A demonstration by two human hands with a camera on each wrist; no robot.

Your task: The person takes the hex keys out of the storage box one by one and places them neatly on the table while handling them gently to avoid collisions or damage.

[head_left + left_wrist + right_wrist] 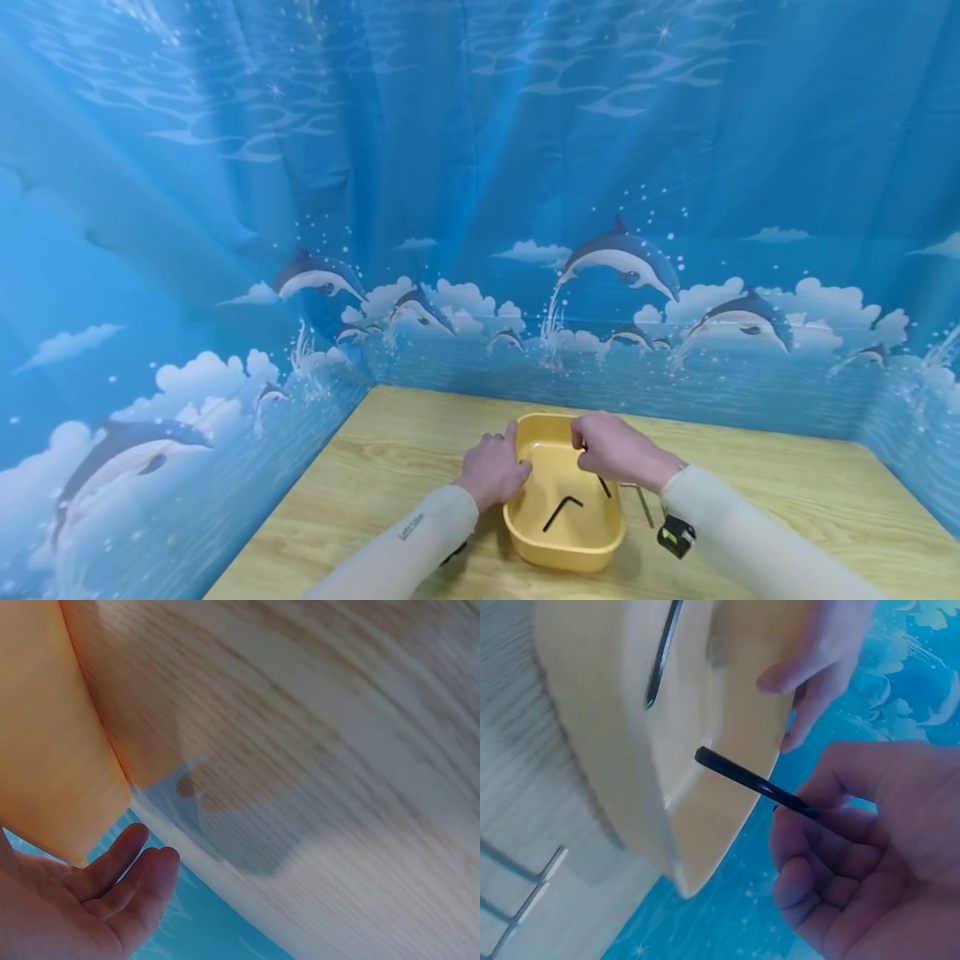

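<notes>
A yellow plastic tub stands on the table. My left hand grips its left rim, thumb on the inner side and fingers along the outside; in the left wrist view those fingers show beyond the tub's wall. Over the tub's right far part, my right hand pinches a black hex key between thumb and fingers, one arm pointing down into the tub. Another black hex key lies on the tub floor. Its bent end faces right in the head view.
Silver hex keys lie on the wooden table just right of the tub, partly under my right forearm. A blue curtain printed with dolphins encloses the table's back and sides.
</notes>
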